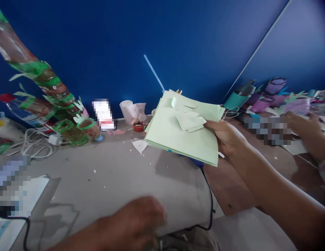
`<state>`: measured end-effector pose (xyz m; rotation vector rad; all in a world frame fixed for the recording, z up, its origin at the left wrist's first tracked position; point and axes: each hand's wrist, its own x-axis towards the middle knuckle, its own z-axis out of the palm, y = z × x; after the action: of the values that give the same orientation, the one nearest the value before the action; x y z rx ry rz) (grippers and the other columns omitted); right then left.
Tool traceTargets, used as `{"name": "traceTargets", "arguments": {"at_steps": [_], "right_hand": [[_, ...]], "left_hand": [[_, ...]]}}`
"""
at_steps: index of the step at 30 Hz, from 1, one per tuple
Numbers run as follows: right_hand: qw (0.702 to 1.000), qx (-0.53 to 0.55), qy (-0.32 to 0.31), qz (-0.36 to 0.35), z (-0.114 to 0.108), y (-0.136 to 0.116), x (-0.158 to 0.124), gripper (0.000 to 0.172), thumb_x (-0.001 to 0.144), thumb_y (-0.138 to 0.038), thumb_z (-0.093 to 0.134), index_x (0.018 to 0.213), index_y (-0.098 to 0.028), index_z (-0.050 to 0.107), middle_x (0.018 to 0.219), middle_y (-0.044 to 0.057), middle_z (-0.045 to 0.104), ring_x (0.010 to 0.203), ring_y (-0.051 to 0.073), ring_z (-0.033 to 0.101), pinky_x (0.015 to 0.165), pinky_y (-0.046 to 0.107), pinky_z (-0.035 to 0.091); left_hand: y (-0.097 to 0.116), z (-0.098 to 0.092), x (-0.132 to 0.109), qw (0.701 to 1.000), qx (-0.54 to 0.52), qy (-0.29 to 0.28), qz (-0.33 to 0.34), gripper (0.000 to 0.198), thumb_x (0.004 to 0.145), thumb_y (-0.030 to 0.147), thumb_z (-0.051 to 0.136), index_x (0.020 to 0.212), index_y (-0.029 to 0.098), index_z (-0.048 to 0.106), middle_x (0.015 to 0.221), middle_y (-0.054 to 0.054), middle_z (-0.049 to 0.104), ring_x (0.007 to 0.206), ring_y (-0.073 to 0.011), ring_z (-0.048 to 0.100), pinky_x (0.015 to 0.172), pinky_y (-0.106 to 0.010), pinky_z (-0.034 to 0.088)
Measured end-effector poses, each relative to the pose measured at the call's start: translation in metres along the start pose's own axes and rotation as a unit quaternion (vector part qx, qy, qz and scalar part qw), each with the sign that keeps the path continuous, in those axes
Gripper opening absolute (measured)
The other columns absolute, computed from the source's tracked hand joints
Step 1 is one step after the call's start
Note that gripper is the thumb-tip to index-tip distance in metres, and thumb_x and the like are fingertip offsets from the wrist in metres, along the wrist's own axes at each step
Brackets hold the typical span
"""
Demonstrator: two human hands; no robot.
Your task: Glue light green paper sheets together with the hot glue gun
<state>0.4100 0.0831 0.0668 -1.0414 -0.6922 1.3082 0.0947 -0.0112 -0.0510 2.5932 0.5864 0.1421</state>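
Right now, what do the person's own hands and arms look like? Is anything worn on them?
Both are bare. The right hand shows no ring or glove, and its forearm, running to the lower right corner, has no sleeve or watch. The left hand is blurred at the bottom edge; no glove or sleeve shows on it, but small details cannot be told. No cables or markings are on either arm.

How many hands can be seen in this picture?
3. The right hand holds the pale green paper sheets mid-frame; the blurred left hand is low in the foreground; another person's hand rests at far right. Others may be hidden.
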Motion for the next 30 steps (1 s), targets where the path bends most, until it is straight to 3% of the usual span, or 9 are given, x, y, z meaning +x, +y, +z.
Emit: {"name": "traceTargets", "arguments": {"at_steps": [1, 3, 5, 7, 12, 15, 21, 26, 30], "right_hand": [[1.000, -0.002, 0.000, -0.005, 0.002, 0.000, 0.001, 0.060, 0.068, -0.010, 0.071, 0.126, -0.021, 0.059, 0.100, 0.005, 0.076, 0.089, 0.029, 0.073, 0.084, 0.045, 0.061], [1.000, -0.010, -0.001, -0.012, 0.007, 0.000, 0.000, 0.061, 0.068, -0.011, 0.072, 0.127, -0.021, 0.059, 0.099, 0.006, 0.076, 0.089, 0.030, 0.073, 0.084, 0.046, 0.061], [1.000, -0.017, -0.007, -0.010, 0.011, 0.000, -0.003, 0.062, 0.068, -0.012, 0.072, 0.128, -0.020, 0.059, 0.098, 0.007, 0.076, 0.089, 0.031, 0.072, 0.084, 0.047, 0.060], [1.000, -0.018, -0.014, -0.009, 0.012, -0.001, -0.005, 0.062, 0.067, -0.011, 0.072, 0.127, -0.019, 0.060, 0.097, 0.006, 0.076, 0.089, 0.031, 0.072, 0.085, 0.048, 0.059], [1.000, -0.010, -0.005, -0.007, 0.003, 0.000, -0.007, 0.061, 0.064, -0.008, 0.073, 0.123, -0.019, 0.063, 0.097, 0.006, 0.076, 0.089, 0.031, 0.072, 0.084, 0.046, 0.059], [1.000, -0.002, -0.006, 0.005, 0.002, 0.002, -0.007, 0.057, 0.065, -0.008, 0.073, 0.120, -0.019, 0.064, 0.095, 0.007, 0.076, 0.088, 0.031, 0.072, 0.083, 0.046, 0.060], [1.000, 0.000, -0.029, 0.007, 0.010, 0.000, -0.011, 0.051, 0.067, -0.011, 0.072, 0.117, -0.019, 0.066, 0.095, 0.007, 0.076, 0.090, 0.031, 0.072, 0.084, 0.046, 0.059], [1.000, -0.010, -0.015, 0.008, 0.005, -0.001, -0.010, 0.052, 0.067, -0.011, 0.073, 0.118, -0.018, 0.066, 0.095, 0.007, 0.076, 0.090, 0.031, 0.072, 0.084, 0.045, 0.059], [1.000, -0.009, -0.002, 0.009, 0.003, 0.002, -0.012, 0.052, 0.068, -0.013, 0.074, 0.119, -0.018, 0.065, 0.094, 0.007, 0.076, 0.088, 0.031, 0.072, 0.081, 0.045, 0.060]], "left_hand": [[-0.012, -0.013, 0.006, 0.998, 0.025, 0.061, -0.006, 0.038, 0.098, 0.038, 0.045, 0.131, 0.025, 0.056, 0.134, -0.007, 0.060, 0.126, -0.0234, 0.053, 0.107, -0.040, 0.044], [-0.041, -0.035, 0.024, 0.981, 0.095, 0.136, -0.098, 0.037, 0.097, 0.027, 0.043, 0.130, 0.017, 0.055, 0.135, -0.013, 0.056, 0.124, -0.0254, 0.053, 0.103, -0.041, 0.047], [-0.064, -0.044, 0.046, 0.974, 0.130, 0.147, -0.116, 0.031, 0.093, 0.018, 0.045, 0.120, 0.014, 0.060, 0.127, -0.014, 0.059, 0.116, -0.0267, 0.056, 0.100, -0.043, 0.049], [-0.072, -0.039, 0.062, 0.976, 0.136, 0.138, -0.103, 0.028, 0.088, 0.010, 0.045, 0.109, 0.014, 0.063, 0.115, -0.013, 0.063, 0.106, -0.0261, 0.059, 0.096, -0.043, 0.050], [-0.046, -0.012, 0.051, 0.982, 0.128, 0.119, -0.069, 0.030, 0.079, -0.001, 0.043, 0.097, 0.013, 0.063, 0.098, -0.010, 0.063, 0.092, -0.0235, 0.057, 0.087, -0.039, 0.052], [-0.036, -0.011, 0.034, 0.986, 0.117, 0.103, -0.051, 0.025, 0.082, 0.002, 0.043, 0.093, 0.014, 0.062, 0.096, -0.010, 0.063, 0.090, -0.0232, 0.057, 0.083, -0.038, 0.052], [-0.067, -0.019, 0.047, 0.967, 0.159, 0.168, -0.107, 0.039, 0.087, 0.007, 0.040, 0.121, 0.015, 0.059, 0.123, -0.013, 0.060, 0.114, -0.0264, 0.054, 0.100, -0.045, 0.046], [-0.080, -0.018, 0.060, 0.970, 0.144, 0.169, -0.101, 0.042, 0.079, 0.000, 0.040, 0.113, 0.013, 0.062, 0.116, -0.013, 0.063, 0.107, -0.0262, 0.056, 0.096, -0.047, 0.048], [-0.055, -0.009, 0.049, 0.978, 0.120, 0.152, -0.083, 0.027, 0.076, 0.000, 0.045, 0.085, 0.016, 0.065, 0.103, -0.010, 0.064, 0.097, -0.0229, 0.058, 0.089, -0.041, 0.051]]}}
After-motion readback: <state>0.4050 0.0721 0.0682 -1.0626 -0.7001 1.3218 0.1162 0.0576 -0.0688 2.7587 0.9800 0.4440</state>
